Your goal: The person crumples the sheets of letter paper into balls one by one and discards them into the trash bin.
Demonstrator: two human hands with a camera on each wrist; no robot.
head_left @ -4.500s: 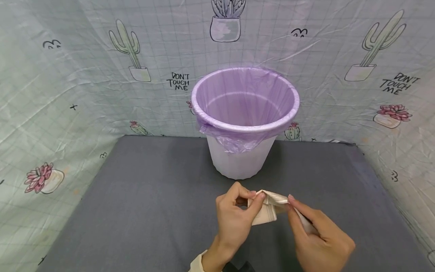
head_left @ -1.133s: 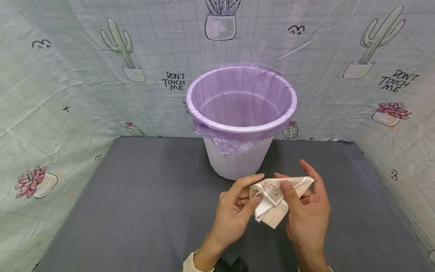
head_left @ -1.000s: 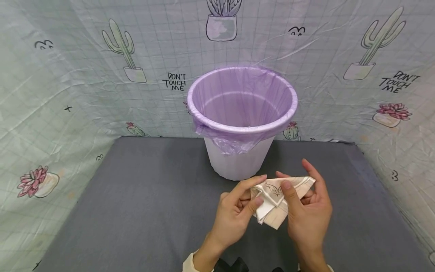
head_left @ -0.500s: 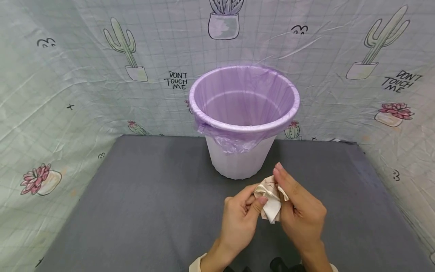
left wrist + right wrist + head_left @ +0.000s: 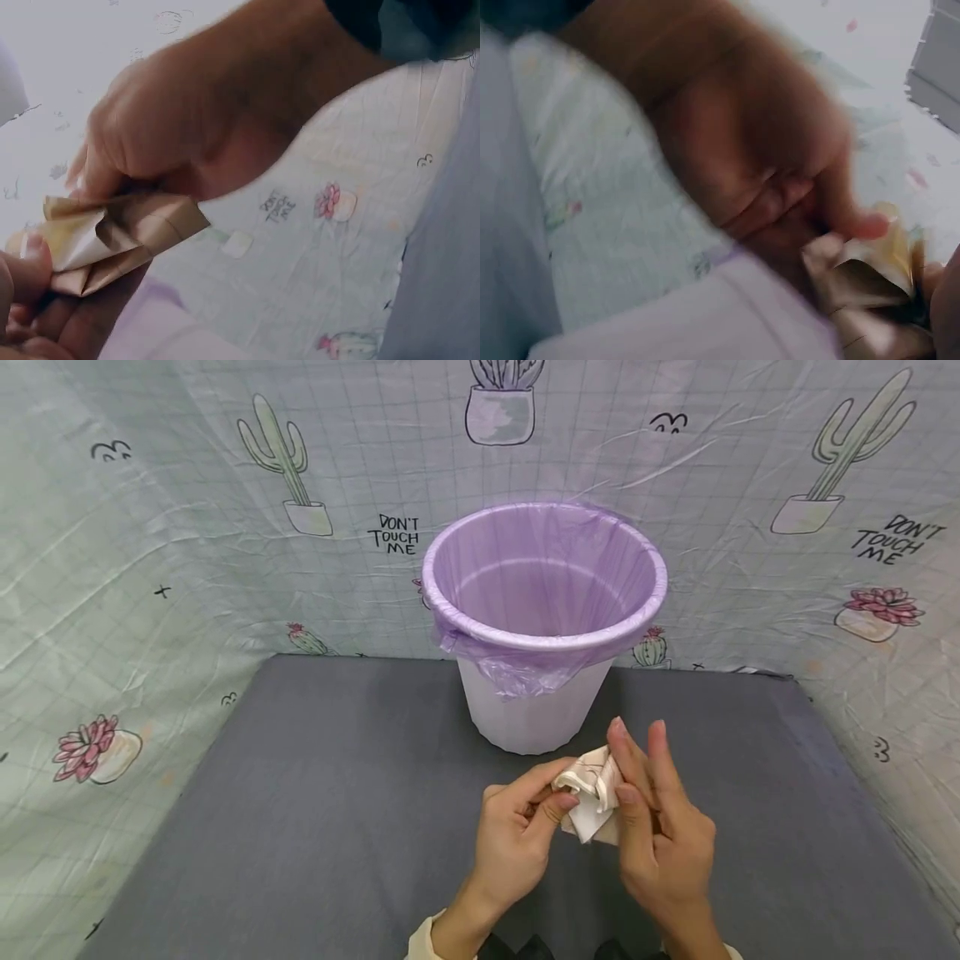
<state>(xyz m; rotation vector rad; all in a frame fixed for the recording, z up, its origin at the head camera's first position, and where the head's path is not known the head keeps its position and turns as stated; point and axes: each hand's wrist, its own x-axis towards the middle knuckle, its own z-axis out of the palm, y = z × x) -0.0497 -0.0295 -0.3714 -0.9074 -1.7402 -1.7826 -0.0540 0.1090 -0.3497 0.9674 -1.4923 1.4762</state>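
A folded piece of cream paper (image 5: 589,806) with brown scroll print and a white inner side is held up above the dark tabletop, in front of the bin. My left hand (image 5: 517,835) pinches its left end between thumb and index finger. On the other side, my right hand (image 5: 670,839) holds the right end, thumb in front and fingers behind, with two fingers pointing up. In the left wrist view the creased paper (image 5: 161,229) shows a flap standing off its face. The right wrist view is blurred, and only part of the paper (image 5: 870,277) shows past my thumb.
Behind the hands stands a white bin (image 5: 525,710) lined with a purple plastic bag (image 5: 517,672) folded over its rim. A grey tabletop (image 5: 337,793) spreads around it, closed in by a printed curtain (image 5: 360,452) at the back and sides.
The paper has gone from spread wide between both hands to bunched into a narrower, curled fold. The right thumb has come back to its front, and the right index and middle fingers have spread apart.
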